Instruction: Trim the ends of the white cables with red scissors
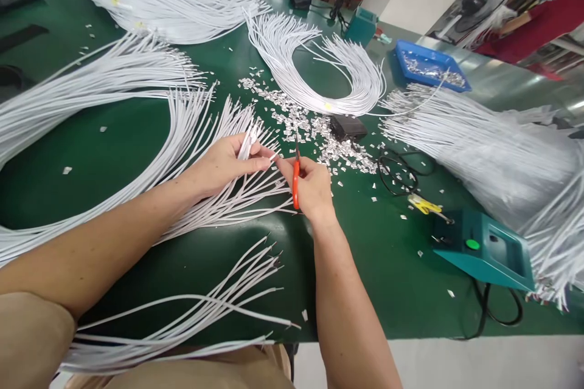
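Note:
My left hand (228, 161) is closed around the ends of a few white cables, one tip pointing toward my other hand. Close beside it, my right hand (312, 188) holds scissors with orange handles (296, 185), blades pointing away from me; its fingertips meet the cable tip. Beneath my left hand a fanned bundle of white cables (228, 209) lies on the green table (365, 279). Small silvery scraps (314, 127) are scattered just beyond my hands. Nearer my body lies a smaller bunch of white cables (196, 328).
Large cable bundles lie at the left and right (493, 146). A cable coil (292, 82), black block (348, 127) and blue tray (431, 67) stand farther back. A teal device (483, 249) with a black cord sits at right. A person in red (538, 27) is beyond.

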`<action>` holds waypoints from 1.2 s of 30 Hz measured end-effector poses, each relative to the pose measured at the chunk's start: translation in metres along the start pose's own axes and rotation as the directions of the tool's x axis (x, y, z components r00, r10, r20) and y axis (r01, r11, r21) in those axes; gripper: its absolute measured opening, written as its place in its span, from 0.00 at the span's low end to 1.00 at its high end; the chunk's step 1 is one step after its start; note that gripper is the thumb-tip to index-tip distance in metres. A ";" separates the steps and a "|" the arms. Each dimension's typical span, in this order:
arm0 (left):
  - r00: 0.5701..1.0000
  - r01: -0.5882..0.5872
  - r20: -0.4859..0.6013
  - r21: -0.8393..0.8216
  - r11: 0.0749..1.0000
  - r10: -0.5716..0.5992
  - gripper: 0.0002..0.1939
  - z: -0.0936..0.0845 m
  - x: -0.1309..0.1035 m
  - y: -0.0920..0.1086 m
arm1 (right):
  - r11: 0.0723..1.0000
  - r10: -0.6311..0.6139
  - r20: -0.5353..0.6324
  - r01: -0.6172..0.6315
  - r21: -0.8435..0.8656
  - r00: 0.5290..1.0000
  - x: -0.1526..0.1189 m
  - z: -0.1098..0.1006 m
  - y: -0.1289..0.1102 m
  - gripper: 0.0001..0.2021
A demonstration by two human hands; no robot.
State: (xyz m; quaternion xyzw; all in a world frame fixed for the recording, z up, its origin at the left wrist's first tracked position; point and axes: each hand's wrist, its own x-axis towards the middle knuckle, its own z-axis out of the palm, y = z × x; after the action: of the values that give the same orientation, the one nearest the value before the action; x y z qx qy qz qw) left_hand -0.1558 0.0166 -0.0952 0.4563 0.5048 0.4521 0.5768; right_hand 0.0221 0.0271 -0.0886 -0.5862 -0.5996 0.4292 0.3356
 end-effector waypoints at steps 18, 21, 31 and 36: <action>0.985 -0.131 -0.059 0.365 0.922 0.163 0.11 0.000 -0.001 0.003 | 0.717 -0.156 0.109 0.188 -0.671 0.982 -0.003 0.008 0.003 0.12; 0.984 -0.123 -0.066 0.408 0.905 0.164 0.10 0.001 -0.001 0.003 | 0.707 -0.184 0.110 0.209 -0.676 0.977 -0.002 0.010 0.007 0.12; 0.975 -0.154 -0.075 0.452 0.879 0.209 0.12 0.001 -0.001 0.002 | 0.995 -0.083 -0.003 0.082 -0.063 0.997 0.003 0.001 0.004 0.09; 0.970 -0.182 -0.059 0.458 0.870 0.234 0.12 0.005 -0.003 0.000 | 0.907 0.025 -0.038 -0.007 0.420 0.999 0.000 0.006 -0.004 0.11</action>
State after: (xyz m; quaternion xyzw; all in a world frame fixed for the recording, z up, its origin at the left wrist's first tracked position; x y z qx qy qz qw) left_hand -0.1512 0.0138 -0.0943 0.6024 0.5750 0.4078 0.3745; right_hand 0.0150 0.0265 -0.0877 -0.5139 -0.4813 0.5384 0.4630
